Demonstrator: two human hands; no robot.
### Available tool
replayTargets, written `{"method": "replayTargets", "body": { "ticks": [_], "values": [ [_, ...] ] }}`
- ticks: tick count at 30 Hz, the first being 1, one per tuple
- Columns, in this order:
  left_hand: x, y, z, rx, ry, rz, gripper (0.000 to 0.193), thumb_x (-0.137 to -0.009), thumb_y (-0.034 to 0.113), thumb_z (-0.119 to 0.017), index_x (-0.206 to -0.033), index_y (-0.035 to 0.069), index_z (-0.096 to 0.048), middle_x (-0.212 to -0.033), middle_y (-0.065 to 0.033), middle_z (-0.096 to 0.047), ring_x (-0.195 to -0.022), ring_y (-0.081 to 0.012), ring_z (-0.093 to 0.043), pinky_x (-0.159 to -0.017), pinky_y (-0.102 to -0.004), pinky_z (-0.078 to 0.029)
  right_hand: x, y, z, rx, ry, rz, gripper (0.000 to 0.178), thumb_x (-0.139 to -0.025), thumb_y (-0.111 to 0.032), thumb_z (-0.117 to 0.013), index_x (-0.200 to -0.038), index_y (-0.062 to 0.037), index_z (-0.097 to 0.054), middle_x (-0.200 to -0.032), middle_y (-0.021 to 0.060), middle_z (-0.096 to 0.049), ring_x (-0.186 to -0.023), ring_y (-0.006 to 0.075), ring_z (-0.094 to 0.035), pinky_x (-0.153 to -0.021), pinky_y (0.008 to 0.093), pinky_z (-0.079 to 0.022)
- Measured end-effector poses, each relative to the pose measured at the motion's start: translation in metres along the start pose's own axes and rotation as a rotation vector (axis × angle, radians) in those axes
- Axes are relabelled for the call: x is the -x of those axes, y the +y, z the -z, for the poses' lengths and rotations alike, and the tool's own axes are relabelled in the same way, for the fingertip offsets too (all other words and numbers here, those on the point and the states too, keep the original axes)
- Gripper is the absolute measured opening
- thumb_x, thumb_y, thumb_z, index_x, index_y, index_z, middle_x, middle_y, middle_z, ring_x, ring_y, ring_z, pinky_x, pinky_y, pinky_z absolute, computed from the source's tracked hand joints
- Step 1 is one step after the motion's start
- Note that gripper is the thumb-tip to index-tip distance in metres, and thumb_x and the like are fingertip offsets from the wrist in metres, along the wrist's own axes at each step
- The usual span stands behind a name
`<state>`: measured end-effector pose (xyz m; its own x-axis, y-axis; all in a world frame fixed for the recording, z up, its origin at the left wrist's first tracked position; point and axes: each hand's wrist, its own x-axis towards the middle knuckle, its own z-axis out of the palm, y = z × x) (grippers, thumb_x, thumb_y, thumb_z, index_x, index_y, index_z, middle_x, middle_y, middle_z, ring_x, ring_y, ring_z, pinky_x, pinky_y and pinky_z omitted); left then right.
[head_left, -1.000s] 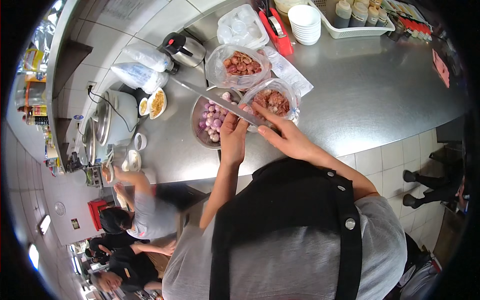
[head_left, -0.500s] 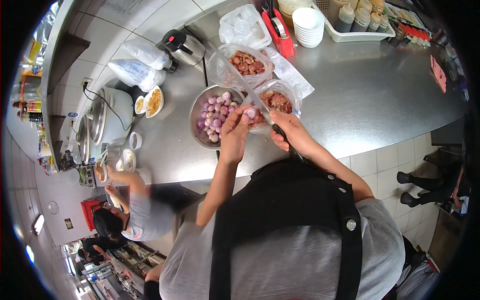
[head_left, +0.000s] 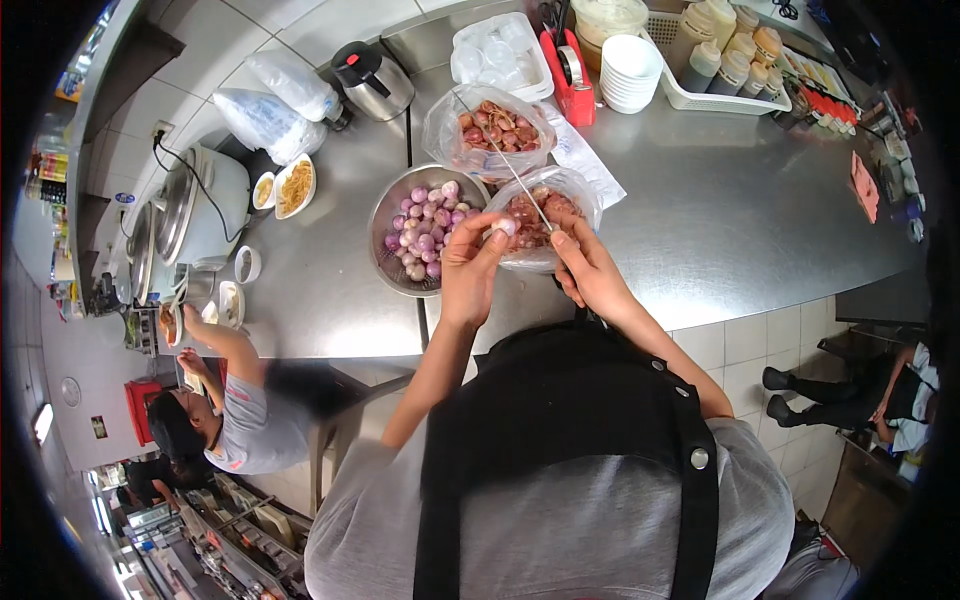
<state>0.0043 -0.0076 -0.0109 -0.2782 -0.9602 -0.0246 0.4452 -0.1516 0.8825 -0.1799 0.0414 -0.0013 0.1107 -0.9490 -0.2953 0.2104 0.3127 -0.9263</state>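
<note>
Between the fingertips of my left hand [head_left: 470, 262] is a pale purple shallot [head_left: 507, 226]. My right hand [head_left: 592, 268] is closed on a knife [head_left: 520, 183], whose long blade points away to the upper left, edge-on. Beneath both hands lies an open plastic bag [head_left: 590, 190] of brownish-red peelings. Farther off, a second clear bag [head_left: 437, 130] contains reddish unpeeled shallots [head_left: 510, 130]. To the left of my left hand, a metal bowl [head_left: 383, 205] holds many peeled purple shallots [head_left: 425, 228]. The knife's handle is mostly hidden in my right hand.
A steel kettle [head_left: 375, 85], a white tub of plastic cups [head_left: 500, 55], a red tape dispenser [head_left: 570, 80] and stacked white bowls [head_left: 630, 75] line the back. Sauce bottles [head_left: 735, 70] fill a basket at far right. A person [head_left: 235, 410] works at the left beside a large cooker [head_left: 210, 200].
The knife blade has turned from flat to edge-on, and its tip has shifted right. My hands have moved slightly apart, the shallot still in my left fingers.
</note>
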Motion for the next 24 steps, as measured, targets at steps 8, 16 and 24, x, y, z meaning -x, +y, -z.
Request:
{"method": "replayTargets", "body": {
  "ticks": [8, 16, 24],
  "values": [
    [0.006, 0.003, -0.011, -0.112, 0.068, -0.035, 0.046, -0.090, -0.005, -0.065, -0.133, 0.002, -0.051, -0.124, -0.0089, -0.061, -0.110, -0.0177, -0.061, -0.096, -0.0335, -0.051, 0.024, -0.023, -0.016, 0.235, -0.061, 0.212, 0.059, -0.100, -0.027, -0.057, -0.152, -0.0072, -0.035, -0.139, 0.0166, -0.055, -0.100, 0.0224, -0.062, -0.089, 0.0323, -0.048],
    [0.007, 0.008, -0.012, -0.210, 0.050, -0.085, 0.034, -0.086, -0.009, -0.065, -0.118, 0.002, -0.060, -0.109, -0.0056, -0.067, -0.098, -0.0133, -0.063, -0.088, -0.0284, -0.052, 0.028, -0.017, -0.022, 0.374, -0.018, 0.362, 0.056, -0.100, -0.027, -0.057, -0.149, -0.0057, -0.039, -0.137, 0.0189, -0.058, -0.097, 0.0226, -0.063, -0.086, 0.0330, -0.048],
    [0.006, 0.007, -0.008, -0.260, -0.016, -0.079, 0.026, -0.088, -0.008, -0.065, -0.113, 0.000, -0.061, -0.107, -0.0072, -0.068, -0.096, -0.0140, -0.064, -0.086, -0.0272, -0.052, 0.021, -0.011, -0.021, 0.330, -0.041, 0.270, 0.053, -0.104, -0.032, -0.051, -0.150, -0.0086, -0.040, -0.108, 0.0149, -0.070, -0.078, 0.0182, -0.064, -0.076, 0.0294, -0.052]
  ]
}}
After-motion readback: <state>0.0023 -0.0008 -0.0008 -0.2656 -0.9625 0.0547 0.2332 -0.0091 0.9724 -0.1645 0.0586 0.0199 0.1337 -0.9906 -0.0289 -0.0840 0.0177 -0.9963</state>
